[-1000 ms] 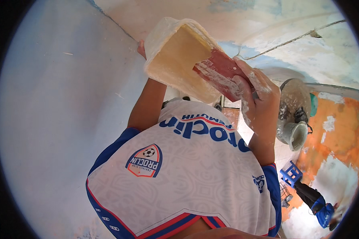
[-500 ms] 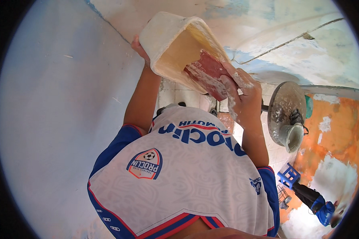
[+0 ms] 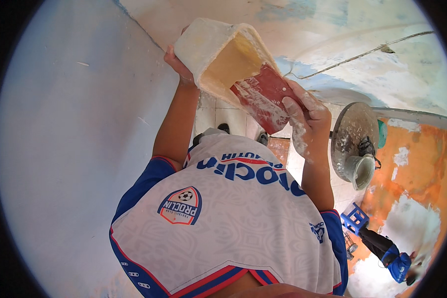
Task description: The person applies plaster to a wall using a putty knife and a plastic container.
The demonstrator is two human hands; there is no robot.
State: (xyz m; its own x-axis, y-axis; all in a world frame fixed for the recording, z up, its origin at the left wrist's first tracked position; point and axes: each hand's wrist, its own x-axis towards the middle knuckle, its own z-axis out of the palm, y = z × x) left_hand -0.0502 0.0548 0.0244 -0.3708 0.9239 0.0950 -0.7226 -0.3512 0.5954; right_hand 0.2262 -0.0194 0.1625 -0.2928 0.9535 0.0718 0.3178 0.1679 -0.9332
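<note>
A whitish, rounded rectangular tub (image 3: 203, 52) is held up in front of me, tipped so its mouth shows a smooth beige inside. My left hand (image 3: 178, 64) is closed around its far left side; most of those fingers are hidden behind it. Between the thumb and fingers of my right hand (image 3: 310, 116) is a flat red spreader (image 3: 270, 94), streaked with whitish paste. Its far end lies inside the tub's mouth, against or close to the near right rim. Dried paste marks my right thumb and wrist.
Right of me stands a round, paste-spattered table (image 3: 347, 131) with a pale bucket (image 3: 361, 171) and a black item (image 3: 367, 147). Farther off are a blue stool (image 3: 355, 218) and a person in blue (image 3: 400, 263). A patchy wall (image 3: 84, 149) rises close on my left; a cord (image 3: 352, 60) crosses the wall ahead.
The red spreader has turned, so more of its flat face shows. Both hands and the tub have shifted slightly right and down in the picture.
</note>
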